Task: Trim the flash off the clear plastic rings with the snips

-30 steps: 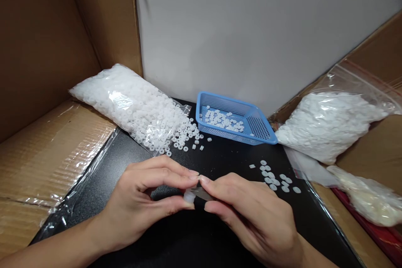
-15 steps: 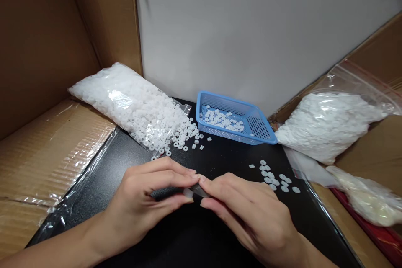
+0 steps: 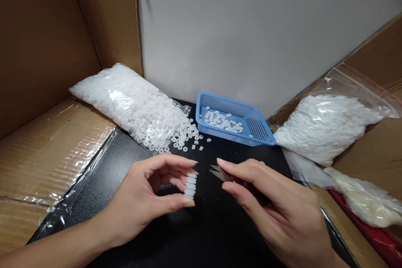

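Observation:
My left hand (image 3: 147, 197) pinches a short stack of white plastic rings (image 3: 190, 186) between thumb and fingers, above the black tabletop. The rings are lined up face to face in a slightly tilted column. In my right hand (image 3: 270, 205) is a pair of small snips (image 3: 219, 173), their two pointed metal blades a little apart and aimed left at the stack without touching it. The grip part of the snips is mostly hidden by my palm and fingers. Loose white rings (image 3: 185, 136) spill from a clear bag (image 3: 119, 96) beyond my left hand.
A blue perforated basket (image 3: 234, 137) holding small white pieces stands against the grey wall. To the right are a zip bag of white pieces (image 3: 323, 125) and a smaller bag of cream-coloured items (image 3: 364, 197). Cardboard (image 3: 44, 142) borders the black tabletop (image 3: 201, 234).
My hands have drawn apart; the right one moved right with the snips, uncovering their blades. The ring stack in my left hand now shows. My right hand covers most of the loose discs on the right.

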Tool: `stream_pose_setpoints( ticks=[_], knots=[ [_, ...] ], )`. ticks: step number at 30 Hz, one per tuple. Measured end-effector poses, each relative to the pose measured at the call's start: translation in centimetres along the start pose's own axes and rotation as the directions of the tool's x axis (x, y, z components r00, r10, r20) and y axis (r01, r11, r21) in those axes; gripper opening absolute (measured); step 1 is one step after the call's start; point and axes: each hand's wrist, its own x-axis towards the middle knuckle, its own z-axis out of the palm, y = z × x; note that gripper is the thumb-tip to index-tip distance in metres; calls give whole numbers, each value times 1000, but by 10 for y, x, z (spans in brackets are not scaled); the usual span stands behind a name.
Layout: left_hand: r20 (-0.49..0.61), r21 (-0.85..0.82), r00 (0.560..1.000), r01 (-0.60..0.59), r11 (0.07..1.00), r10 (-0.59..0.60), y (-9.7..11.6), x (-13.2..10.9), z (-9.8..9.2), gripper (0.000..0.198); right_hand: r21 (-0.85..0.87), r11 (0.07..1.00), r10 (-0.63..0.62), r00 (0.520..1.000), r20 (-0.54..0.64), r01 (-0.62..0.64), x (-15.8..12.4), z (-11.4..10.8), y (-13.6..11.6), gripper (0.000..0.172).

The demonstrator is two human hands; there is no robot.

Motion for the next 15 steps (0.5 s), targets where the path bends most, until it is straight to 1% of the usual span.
stream_pose_setpoints(
  ticks=[2, 4, 9, 12, 15],
  knots=[
    [2, -81, 999, 39, 996, -39, -2, 1, 0, 42, 15, 1000, 1, 1000, -2, -1, 0, -2, -1, 19],
    [7, -111, 999, 50, 993, -50, -3, 2, -1, 37, 22, 1000, -6, 1000, -4, 6, 0, -2, -1, 20],
    [28, -127, 1000, 5, 992, -2, -4, 3, -2, 32, 31, 1000, -2, 1000, 11, 2, 1, 0, -3, 21],
    [44, -136, 999, -16, 991, 22, -4, 2, -3, 33, 50, 998, -46, 999, 17, 45, 1, 1, -4, 19],
    [56, -169, 998, -21, 985, 30, -5, 0, -3, 34, 73, 995, -71, 996, 49, 68, 0, 2, -5, 19]
  ],
)
